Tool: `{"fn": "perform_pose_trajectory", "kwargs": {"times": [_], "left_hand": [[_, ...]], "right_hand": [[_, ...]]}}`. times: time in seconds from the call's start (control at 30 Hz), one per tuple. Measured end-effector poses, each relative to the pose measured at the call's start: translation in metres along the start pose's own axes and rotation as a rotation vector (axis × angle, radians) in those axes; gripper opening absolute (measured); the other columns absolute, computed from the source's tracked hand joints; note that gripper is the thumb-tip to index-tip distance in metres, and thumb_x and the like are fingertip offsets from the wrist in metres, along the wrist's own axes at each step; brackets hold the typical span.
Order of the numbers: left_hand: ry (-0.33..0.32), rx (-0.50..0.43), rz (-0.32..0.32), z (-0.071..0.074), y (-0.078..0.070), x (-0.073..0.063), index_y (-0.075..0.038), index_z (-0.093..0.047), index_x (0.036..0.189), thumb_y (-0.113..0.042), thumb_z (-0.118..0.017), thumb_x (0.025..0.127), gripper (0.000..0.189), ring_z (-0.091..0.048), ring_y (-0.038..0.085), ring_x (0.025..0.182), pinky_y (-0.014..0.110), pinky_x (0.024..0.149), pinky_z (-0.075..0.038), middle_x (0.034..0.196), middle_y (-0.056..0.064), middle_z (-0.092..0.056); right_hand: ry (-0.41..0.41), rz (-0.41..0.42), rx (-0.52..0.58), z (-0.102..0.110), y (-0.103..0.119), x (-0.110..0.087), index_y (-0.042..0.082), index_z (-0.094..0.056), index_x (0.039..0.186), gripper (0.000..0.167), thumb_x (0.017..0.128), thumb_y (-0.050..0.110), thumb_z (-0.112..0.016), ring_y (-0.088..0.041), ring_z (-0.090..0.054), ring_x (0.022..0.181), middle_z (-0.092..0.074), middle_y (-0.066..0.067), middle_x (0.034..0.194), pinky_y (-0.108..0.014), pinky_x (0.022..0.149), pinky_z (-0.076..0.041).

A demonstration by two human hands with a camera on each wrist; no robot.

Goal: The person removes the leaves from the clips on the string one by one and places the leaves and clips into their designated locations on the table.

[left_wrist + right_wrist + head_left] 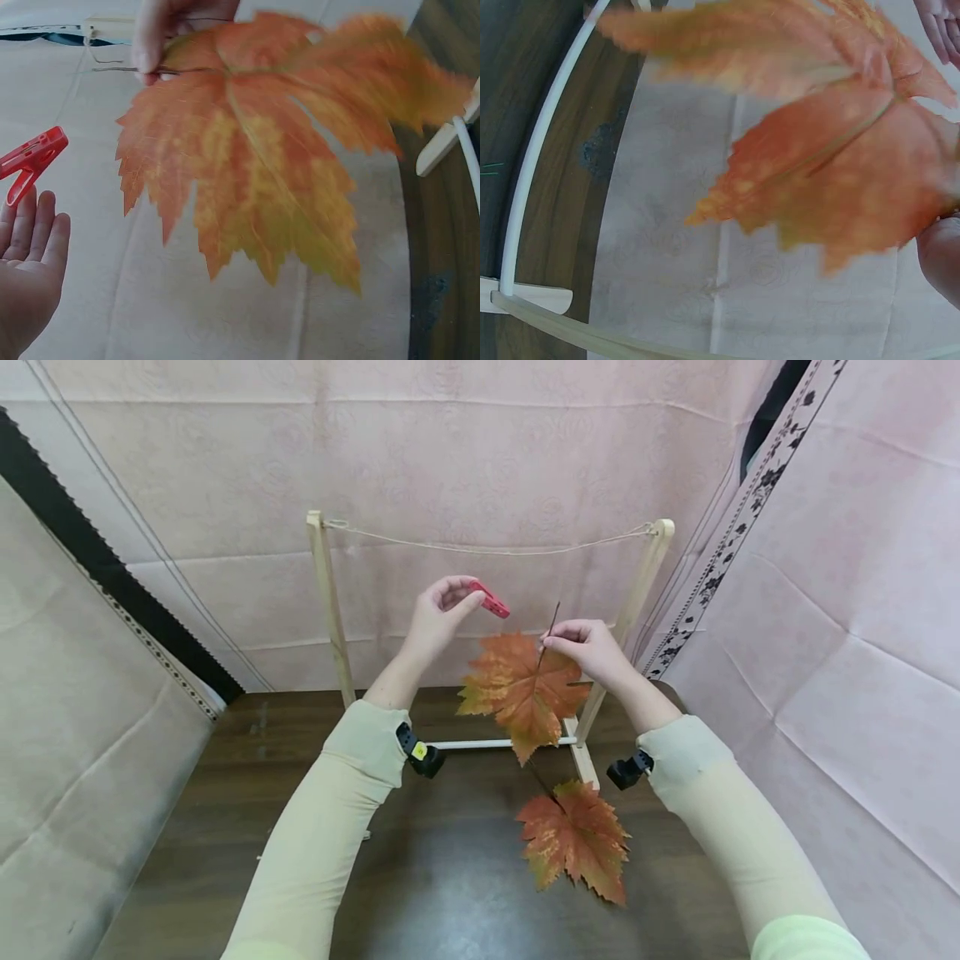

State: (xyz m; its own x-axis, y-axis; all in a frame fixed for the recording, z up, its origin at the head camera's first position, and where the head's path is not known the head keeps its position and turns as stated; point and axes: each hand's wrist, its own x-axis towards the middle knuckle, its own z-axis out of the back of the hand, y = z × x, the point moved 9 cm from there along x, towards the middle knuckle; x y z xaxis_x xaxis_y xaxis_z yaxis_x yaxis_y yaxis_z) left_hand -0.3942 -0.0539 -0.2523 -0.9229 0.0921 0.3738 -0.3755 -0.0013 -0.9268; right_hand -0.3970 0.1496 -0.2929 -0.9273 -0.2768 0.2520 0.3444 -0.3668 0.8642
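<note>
In the head view, my left hand pinches a red clothespin between thumb and fingers, with its far end pointing right. My right hand grips the thin dark stem of an orange artificial maple leaf, which hangs down with its tip lowest. The clothespin is also seen at the left edge of the left wrist view, beside the raised leaf. Both hands are below a string. A second orange leaf lies on the dark wooden table.
The string sags between two wooden posts, left and right, of a standing frame. A white bar joins the frame low down, near a wooden foot. Pale patterned cloth hangs behind and at both sides.
</note>
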Motion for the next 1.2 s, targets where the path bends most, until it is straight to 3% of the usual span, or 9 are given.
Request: {"fn": "perform_pose_trajectory", "kwargs": {"times": [0.13, 0.33, 0.47, 0.63, 0.9, 1.03, 1.2], "left_hand": [[-0.009, -0.042, 0.015, 0.005, 0.01, -0.005, 0.006, -0.055, 0.115, -0.007, -0.061, 0.089, 0.029, -0.058, 0.001, 0.084, 0.024, 0.092, -0.047, 0.088, -0.007, -0.06], [-0.004, -0.088, 0.058, 0.017, 0.026, -0.012, 0.001, -0.054, 0.114, -0.006, -0.063, 0.088, 0.028, -0.06, 0.004, 0.086, 0.022, 0.086, -0.049, 0.092, -0.006, -0.059], [0.007, -0.077, 0.09, 0.028, 0.04, -0.021, 0.003, -0.053, 0.12, -0.006, -0.063, 0.088, 0.035, -0.061, 0.003, 0.087, 0.017, 0.083, -0.049, 0.092, -0.006, -0.059], [0.017, -0.038, 0.123, 0.044, 0.058, -0.032, 0.006, -0.053, 0.123, -0.006, -0.061, 0.089, 0.037, -0.06, 0.002, 0.087, 0.016, 0.086, -0.049, 0.092, -0.005, -0.06], [0.002, 0.06, 0.195, 0.069, 0.086, -0.047, 0.006, -0.051, 0.123, -0.008, -0.061, 0.089, 0.038, -0.058, -0.002, 0.085, 0.011, 0.08, -0.047, 0.091, -0.007, -0.057], [0.014, 0.13, 0.247, 0.077, 0.1, -0.054, 0.006, -0.052, 0.123, -0.011, -0.062, 0.089, 0.039, -0.058, -0.004, 0.082, 0.01, 0.075, -0.046, 0.092, -0.007, -0.056], [0.05, 0.17, 0.278, 0.086, 0.114, -0.061, 0.009, -0.049, 0.122, -0.009, -0.063, 0.088, 0.04, -0.058, -0.005, 0.082, 0.01, 0.075, -0.046, 0.095, -0.004, -0.058]], "right_hand": [[-0.007, 0.002, -0.021, 0.001, 0.0, -0.001, -0.01, -0.064, 0.101, 0.025, 0.09, 0.012, -0.061, 0.0, -0.052, 0.064, -0.064, 0.022, 0.074, -0.016, 0.057, -0.042], [-0.011, 0.026, -0.012, 0.004, 0.0, -0.002, -0.012, -0.063, 0.101, 0.022, 0.088, 0.007, -0.062, 0.002, -0.061, 0.074, -0.066, 0.022, 0.079, -0.013, 0.07, -0.048], [0.006, 0.018, 0.011, 0.005, -0.007, -0.003, -0.015, -0.06, 0.102, 0.022, 0.088, 0.001, -0.06, 0.004, -0.063, 0.072, -0.067, 0.021, 0.075, -0.012, 0.071, -0.049], [0.076, -0.015, -0.032, 0.004, -0.018, -0.009, -0.013, -0.061, 0.105, 0.022, 0.089, 0.002, -0.059, 0.004, -0.063, 0.074, -0.067, 0.019, 0.073, -0.012, 0.074, -0.049], [0.22, -0.086, -0.081, 0.0, -0.04, -0.019, -0.007, -0.058, 0.114, 0.027, 0.09, 0.006, -0.058, 0.0, -0.065, 0.08, -0.072, -0.011, 0.09, -0.013, 0.08, -0.048], [0.242, -0.085, -0.104, 0.002, -0.049, -0.024, -0.008, -0.059, 0.112, 0.025, 0.09, 0.004, -0.058, 0.0, -0.065, 0.079, -0.071, -0.016, 0.091, -0.014, 0.077, -0.049], [0.261, -0.092, -0.095, 0.004, -0.061, -0.029, -0.01, -0.06, 0.109, 0.023, 0.089, 0.002, -0.058, 0.0, -0.065, 0.078, -0.072, -0.013, 0.087, -0.015, 0.071, -0.05]]}}
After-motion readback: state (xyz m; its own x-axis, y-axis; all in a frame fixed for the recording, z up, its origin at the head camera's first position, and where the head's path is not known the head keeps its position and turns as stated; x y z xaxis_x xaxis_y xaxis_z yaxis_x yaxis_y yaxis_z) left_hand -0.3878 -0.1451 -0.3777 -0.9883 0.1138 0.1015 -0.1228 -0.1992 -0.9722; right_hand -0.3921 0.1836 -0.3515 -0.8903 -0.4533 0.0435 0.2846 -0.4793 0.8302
